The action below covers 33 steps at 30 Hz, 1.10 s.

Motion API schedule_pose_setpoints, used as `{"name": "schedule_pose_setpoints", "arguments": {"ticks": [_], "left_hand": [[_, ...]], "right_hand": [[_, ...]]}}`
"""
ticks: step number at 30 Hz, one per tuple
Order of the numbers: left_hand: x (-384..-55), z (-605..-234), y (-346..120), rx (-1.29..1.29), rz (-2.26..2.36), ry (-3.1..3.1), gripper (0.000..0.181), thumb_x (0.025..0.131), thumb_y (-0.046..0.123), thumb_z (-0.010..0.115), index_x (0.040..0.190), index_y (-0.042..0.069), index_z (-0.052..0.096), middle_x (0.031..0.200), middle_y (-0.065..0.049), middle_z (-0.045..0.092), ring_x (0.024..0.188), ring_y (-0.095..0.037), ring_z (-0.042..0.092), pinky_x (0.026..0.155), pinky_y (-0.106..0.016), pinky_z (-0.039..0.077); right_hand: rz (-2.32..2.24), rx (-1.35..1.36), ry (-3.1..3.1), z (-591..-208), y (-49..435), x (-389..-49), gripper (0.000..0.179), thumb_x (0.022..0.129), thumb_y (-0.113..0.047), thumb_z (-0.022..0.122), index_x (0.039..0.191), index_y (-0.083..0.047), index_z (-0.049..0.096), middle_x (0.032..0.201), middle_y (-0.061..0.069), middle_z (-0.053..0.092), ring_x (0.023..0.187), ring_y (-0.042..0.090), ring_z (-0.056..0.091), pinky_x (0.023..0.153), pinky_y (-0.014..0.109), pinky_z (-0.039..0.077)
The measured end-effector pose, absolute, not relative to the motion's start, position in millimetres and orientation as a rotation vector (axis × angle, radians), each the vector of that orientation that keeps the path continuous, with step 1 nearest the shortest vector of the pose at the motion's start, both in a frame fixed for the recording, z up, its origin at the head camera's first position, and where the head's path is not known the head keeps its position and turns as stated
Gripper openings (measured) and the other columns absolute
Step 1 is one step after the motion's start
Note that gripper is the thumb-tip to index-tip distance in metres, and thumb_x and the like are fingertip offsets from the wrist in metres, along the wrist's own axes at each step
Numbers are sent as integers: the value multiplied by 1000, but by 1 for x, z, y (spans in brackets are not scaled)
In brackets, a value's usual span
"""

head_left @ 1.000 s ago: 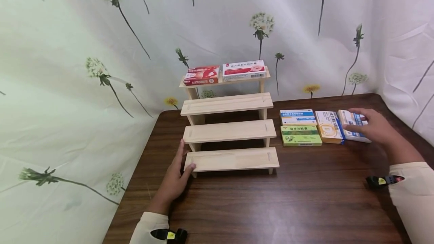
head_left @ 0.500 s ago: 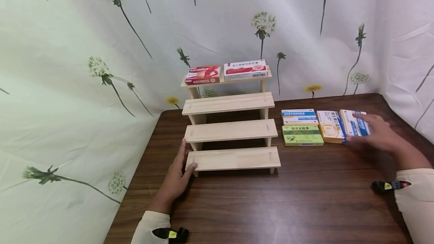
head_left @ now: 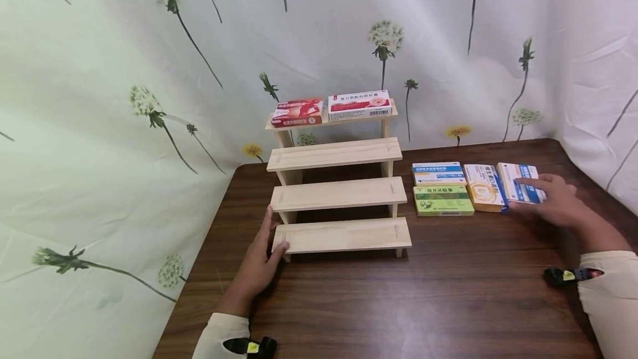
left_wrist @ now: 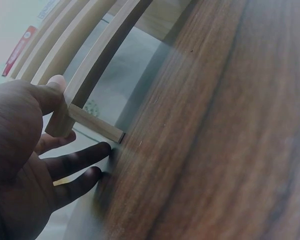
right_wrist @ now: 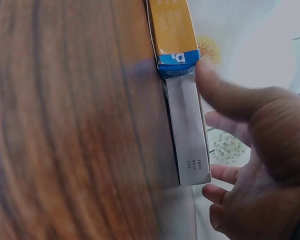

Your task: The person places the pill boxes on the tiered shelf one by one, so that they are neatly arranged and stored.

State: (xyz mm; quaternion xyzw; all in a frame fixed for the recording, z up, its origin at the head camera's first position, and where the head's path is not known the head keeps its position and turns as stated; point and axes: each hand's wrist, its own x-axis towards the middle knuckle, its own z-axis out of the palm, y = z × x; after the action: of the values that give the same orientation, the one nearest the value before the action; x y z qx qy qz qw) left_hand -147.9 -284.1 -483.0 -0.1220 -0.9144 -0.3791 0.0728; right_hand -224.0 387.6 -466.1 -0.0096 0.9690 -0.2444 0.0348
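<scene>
A pale wooden four-tier stand (head_left: 341, 193) stands on the table. My left hand (head_left: 259, 262) rests at its left end, the thumb on top of the lowest tier and the straight, spread fingers along the side. Two red-and-white medicine boxes (head_left: 360, 105) lie on the top tier. My right hand (head_left: 558, 201) is over a white-and-blue medicine box (head_left: 518, 181), index fingertip at its top face. In the right wrist view, the thumb lies by the corner where this box meets the orange vitamin D box (right_wrist: 176, 30), with the other fingers loosely bent beyond it.
Left of the vitamin D box lie a blue-and-white medicine box (head_left: 438, 173) and a green medicine box (head_left: 443, 201), close together on the dark wooden table (head_left: 379, 303). A white cloth with printed dandelions (head_left: 324, 32) hangs behind and along the sides.
My right hand has drawn back a little to the right and toward me, so more of the white-and-blue box shows. The left hand and the stand hold their places.
</scene>
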Motion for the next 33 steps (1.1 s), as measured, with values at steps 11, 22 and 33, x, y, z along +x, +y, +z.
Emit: {"name": "schedule_pose_setpoints", "arguments": {"ticks": [11,22,33], "left_hand": [[-147,-484,-283,-384,-1127,-2726,92,112,14,63,178,22,0,168,-25,46,154,-48,49,121,-70,40],[-144,-481,-283,-368,-1139,-2749,91,112,15,63,178,19,0,169,-26,45,155,-48,48,124,-70,38],[-147,-484,-285,-367,-1137,-2745,94,112,15,64,178,26,-2,172,-26,42,155,-48,48,123,-70,38]], "right_hand": [[-677,-101,3012,-468,398,-225,66,106,-31,73,155,7,50,154,55,28,135,76,28,106,83,25],[-813,-17,2866,-465,401,-223,87,105,-51,71,164,5,39,158,55,27,141,70,34,111,83,32],[-812,51,2925,-469,401,-224,83,104,-52,71,160,4,45,158,53,30,141,70,34,111,82,33]]}}
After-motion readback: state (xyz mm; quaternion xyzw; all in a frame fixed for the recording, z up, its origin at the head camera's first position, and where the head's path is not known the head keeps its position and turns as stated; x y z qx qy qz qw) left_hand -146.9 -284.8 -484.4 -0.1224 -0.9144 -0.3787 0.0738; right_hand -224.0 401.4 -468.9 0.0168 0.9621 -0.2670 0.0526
